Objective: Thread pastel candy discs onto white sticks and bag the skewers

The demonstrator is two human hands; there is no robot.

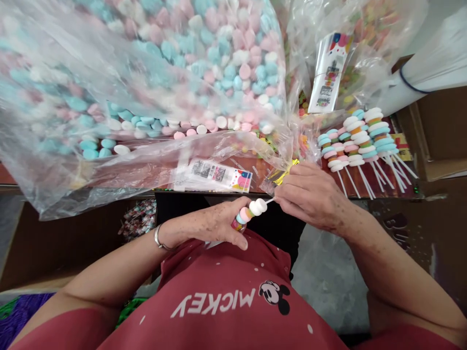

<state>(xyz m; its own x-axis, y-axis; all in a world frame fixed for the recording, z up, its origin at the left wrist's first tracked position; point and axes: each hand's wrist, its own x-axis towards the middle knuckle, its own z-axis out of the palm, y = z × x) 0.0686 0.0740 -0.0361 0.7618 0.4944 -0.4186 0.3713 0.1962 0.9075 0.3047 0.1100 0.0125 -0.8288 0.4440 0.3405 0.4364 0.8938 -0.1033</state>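
Observation:
My left hand is closed round a marshmallow skewer, with white, pink and blue pieces showing past its fingers. The skewer's lower part lies in a printed clear wrapper, mostly hidden by the hand. At the other end, my right hand pinches the thin white stick. Gold twist ties lie right behind its fingers, at the table edge. To the left of them rests a stack of printed clear bags. Finished-looking marshmallow skewers lie in a pile beyond my right hand, sticks toward me.
A huge clear plastic bag of pink, blue and white marshmallows covers the table's left and middle. A banded bundle of printed bags lies on another bag of colourful sweets. Cardboard boxes stand right; wrapped sweets sit below left.

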